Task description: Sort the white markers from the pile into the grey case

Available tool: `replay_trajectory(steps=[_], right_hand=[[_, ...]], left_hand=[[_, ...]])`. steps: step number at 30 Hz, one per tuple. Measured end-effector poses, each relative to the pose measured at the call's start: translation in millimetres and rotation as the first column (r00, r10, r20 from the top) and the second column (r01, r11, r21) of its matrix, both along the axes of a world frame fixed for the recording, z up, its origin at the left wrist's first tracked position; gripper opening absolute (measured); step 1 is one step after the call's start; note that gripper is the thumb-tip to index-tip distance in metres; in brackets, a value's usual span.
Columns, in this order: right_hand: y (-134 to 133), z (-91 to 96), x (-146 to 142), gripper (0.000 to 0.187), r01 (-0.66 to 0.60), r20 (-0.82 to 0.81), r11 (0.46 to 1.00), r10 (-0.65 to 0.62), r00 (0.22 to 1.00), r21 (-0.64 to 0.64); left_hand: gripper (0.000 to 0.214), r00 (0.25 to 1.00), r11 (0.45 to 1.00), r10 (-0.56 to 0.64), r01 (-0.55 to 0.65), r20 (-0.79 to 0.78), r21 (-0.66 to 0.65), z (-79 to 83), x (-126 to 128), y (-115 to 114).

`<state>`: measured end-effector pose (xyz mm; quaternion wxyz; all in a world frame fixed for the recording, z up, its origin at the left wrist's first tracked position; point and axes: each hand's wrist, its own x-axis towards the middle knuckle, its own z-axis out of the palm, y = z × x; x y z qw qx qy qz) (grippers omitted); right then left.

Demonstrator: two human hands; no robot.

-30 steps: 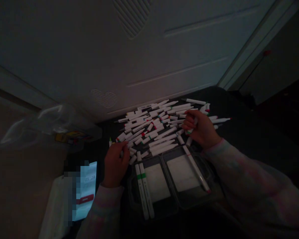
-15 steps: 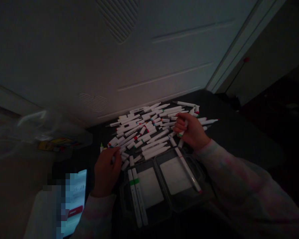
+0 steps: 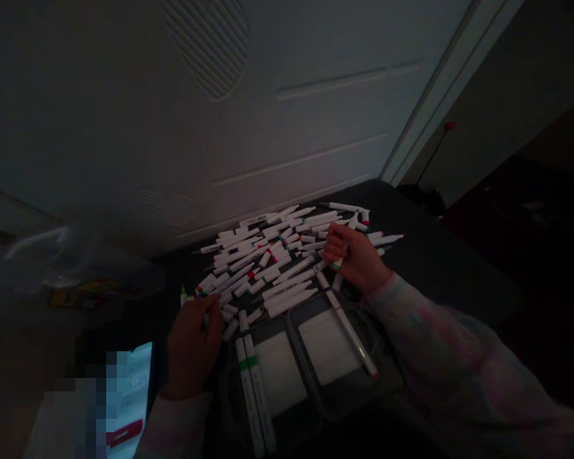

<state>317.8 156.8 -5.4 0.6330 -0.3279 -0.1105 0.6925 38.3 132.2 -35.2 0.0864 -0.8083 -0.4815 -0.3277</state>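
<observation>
My right hand point(image 3: 358, 258) is closed around a white marker point(image 3: 353, 221); one end sticks out above the fist, and a green band shows at the lower end. My left hand point(image 3: 194, 344) has curled fingers at the near left of a heap of white markers point(image 3: 287, 271); what sits between its fingers is too dark to tell. A green-tipped marker point(image 3: 183, 295) rises just behind that hand. Below the heap lies an open clear case point(image 3: 318, 408). Two green-banded markers point(image 3: 256, 395) lie in its left half, and one red-ended marker point(image 3: 351, 338) lies across the right half.
Behind the dark tabletop point(image 3: 454, 274) stands a white panelled door point(image 3: 287, 146). A lit screen point(image 3: 132, 389) is at the lower left. Clear plastic point(image 3: 48, 255) and a colourful package point(image 3: 76, 293) lie at the far left. The light is dim.
The camera view has tilted, shifting everything slightly left and down. The marker in my right hand has turned, and more of it shows above the fist. My left hand looks much the same.
</observation>
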Motion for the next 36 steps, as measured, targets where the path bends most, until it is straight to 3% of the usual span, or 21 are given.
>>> replay_trajectory(steps=[3, 6, 8, 10, 12, 14, 16, 18, 20, 28, 36], right_hand=[[1, 6.3, 8, 0.032, 0.058, -0.010, 0.998, -0.058, 0.998, 0.030], [2, 15.7, 29, 0.033, 0.214, 0.018, 0.972, -0.217, 0.976, 0.093], [1, 21.4, 48, 0.034, 0.352, 0.090, 0.922, -0.369, 0.925, 0.162], [0, 24.1, 66, 0.035, 0.475, 0.220, 0.847, -0.524, 0.823, 0.240], [1, 22.7, 80, 0.034, 0.558, 0.434, 0.770, -0.637, 0.637, 0.310], [2, 17.2, 88, 0.027, 0.549, 0.737, 0.763, -0.580, 0.347, 0.342], [4, 9.3, 92, 0.016, 0.434, 0.959, 0.862, -0.285, -0.011, 0.261], [6, 1.2, 93, 0.017, 0.302, 0.946, 0.952, 0.052, -0.320, 0.050], [9, -5.3, 92, 0.026, 0.246, 0.854, 0.962, 0.224, -0.470, -0.117], [17, -10.7, 88, 0.032, 0.232, 0.768, 0.943, 0.330, -0.548, -0.240], [19, -13.2, 85, 0.035, 0.228, 0.767, 0.941, 0.337, -0.545, -0.251]], left_hand=[[0.015, 1.000, 1.000, 0.007, -0.007, 0.000, 0.005, 0.7, 0, 0], [0.018, 0.999, 0.999, 0.042, -0.042, -0.015, -0.011, 1.8, -1, 0], [0.021, 0.998, 0.998, 0.053, -0.054, -0.027, -0.023, 2.5, -1, 0], [0.023, 0.998, 0.998, 0.051, -0.052, -0.023, -0.026, 2.6, -1, 0], [0.024, 0.998, 0.998, 0.060, -0.060, -0.009, -0.029, 1.8, -1, -1], [0.024, 0.997, 0.996, 0.076, -0.076, -0.001, -0.049, 0.3, -1, -1], [0.025, 0.996, 0.992, 0.094, -0.094, -0.003, -0.082, -1.0, -2, -1], [0.026, 0.994, 0.987, 0.113, -0.113, -0.009, -0.114, -1.6, -3, -1], [0.026, 0.992, 0.984, 0.125, -0.126, -0.014, -0.128, -1.5, -4, -2], [0.024, 0.992, 0.987, 0.125, -0.122, 0.020, -0.101, -0.8, -5, -2], [0.024, 0.992, 0.989, 0.123, -0.119, 0.039, -0.085, 0.7, -4, -2]])
